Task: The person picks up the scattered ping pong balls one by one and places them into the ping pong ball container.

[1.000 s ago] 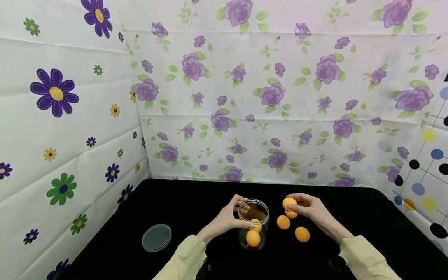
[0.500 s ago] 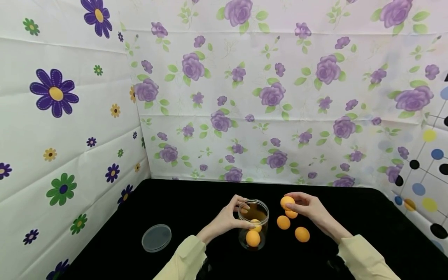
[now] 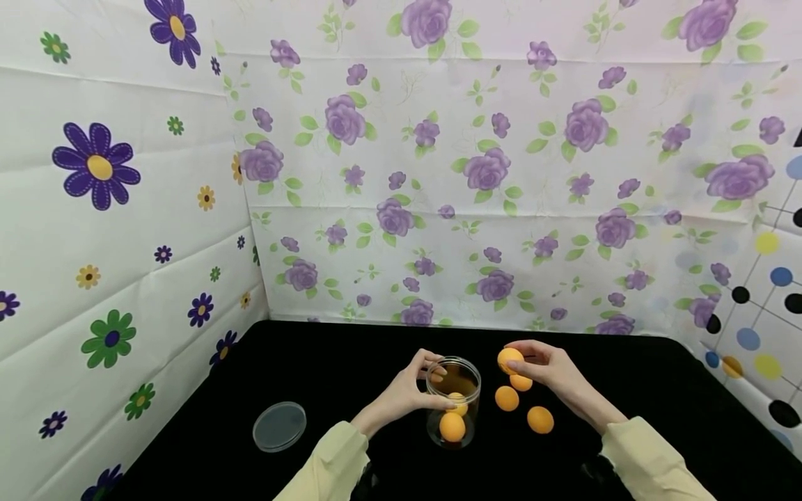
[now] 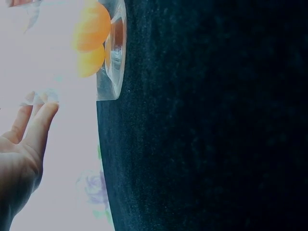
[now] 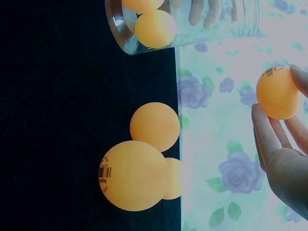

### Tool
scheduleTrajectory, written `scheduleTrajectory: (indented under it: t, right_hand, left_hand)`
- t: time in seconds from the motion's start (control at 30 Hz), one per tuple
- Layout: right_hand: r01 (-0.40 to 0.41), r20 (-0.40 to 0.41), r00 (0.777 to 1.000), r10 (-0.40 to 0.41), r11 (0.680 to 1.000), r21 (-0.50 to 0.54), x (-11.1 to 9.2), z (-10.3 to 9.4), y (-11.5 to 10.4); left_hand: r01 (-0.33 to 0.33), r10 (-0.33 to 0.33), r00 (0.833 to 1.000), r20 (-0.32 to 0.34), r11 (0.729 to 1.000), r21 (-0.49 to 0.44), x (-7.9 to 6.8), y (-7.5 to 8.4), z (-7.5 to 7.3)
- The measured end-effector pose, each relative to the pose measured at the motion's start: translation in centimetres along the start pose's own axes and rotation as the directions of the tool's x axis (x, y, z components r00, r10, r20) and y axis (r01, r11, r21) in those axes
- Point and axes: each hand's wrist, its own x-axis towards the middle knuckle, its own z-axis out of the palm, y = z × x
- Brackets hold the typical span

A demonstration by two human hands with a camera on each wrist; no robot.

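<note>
A clear open-topped jar (image 3: 466, 414) stands upright on the black table, with two orange ping-pong balls (image 3: 452, 426) inside. My left hand (image 3: 404, 390) grips the jar near its rim, thumb in front and fingers behind. Right of the jar, my right hand (image 3: 554, 372) pinches another orange ping-pong ball (image 5: 277, 94) between thumb and fingers, raised above the table. Below that hand lie three loose balls: one ball (image 3: 521, 382) partly hidden behind the held one, a ball (image 3: 507, 398) closer to the jar, and a ball (image 3: 540, 419) nearest me.
A round clear lid (image 3: 279, 426) lies on the black table (image 3: 351, 369), left of my left forearm. Flower-printed sheets (image 3: 438, 174) hang behind the table and at its left; a dotted sheet (image 3: 758, 334) hangs on the right.
My right hand has moved slightly left and up toward the jar, carrying the pinched ping-pong ball. The left hand, jar and loose balls have stayed in place.
</note>
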Motion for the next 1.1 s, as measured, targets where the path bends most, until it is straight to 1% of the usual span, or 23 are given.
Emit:
scheduleTrajectory:
  t: [0.2,0.4,0.57,0.67,0.83,0.93,1.07,1.1]
  right_hand:
    - [-0.004,-0.005,1.0,0.004,1.0,-0.005,0.2,0.3,-0.5]
    - [0.016,0.008,1.0,-0.016,1.0,-0.001,0.4,0.5,-1.0]
    - [0.016,0.011,1.0,-0.016,1.0,-0.023,0.5,0.8,-1.4]
    - [0.023,0.006,1.0,-0.023,0.999,-0.033,0.5,0.9,-1.6]
    - [0.039,0.009,0.999,-0.039,0.999,-0.021,0.6,1.2,-1.8]
    - [0.05,0.019,0.999,-0.05,0.999,0.021,0.7,1.7,-2.1]
    - [0.064,0.023,0.998,-0.065,0.997,0.046,1.0,2.4,-2.6]
    - [0.069,0.024,0.997,-0.07,0.997,0.039,1.1,2.5,-2.7]
  left_hand:
    - [-0.008,0.008,1.0,0.002,1.0,0.01,0.0,0.1,-0.1]
    - [-0.011,0.011,1.0,0.0,1.0,0.016,0.0,0.1,0.0]
    - [-0.002,0.002,1.0,-0.007,1.0,0.018,0.0,0.1,0.0]
    - [-0.008,0.008,1.0,-0.006,1.0,0.023,0.0,0.0,0.0]
    - [-0.015,0.015,1.0,-0.005,1.0,0.026,0.0,-0.1,0.0]
    - [-0.011,0.011,1.0,-0.005,1.0,0.023,-0.1,-0.1,0.0]
    - [-0.01,0.01,1.0,-0.005,1.0,0.018,-0.1,0.0,0.0]
    - [-0.01,0.01,1.0,-0.005,1.0,0.017,-0.1,-0.1,0.0]
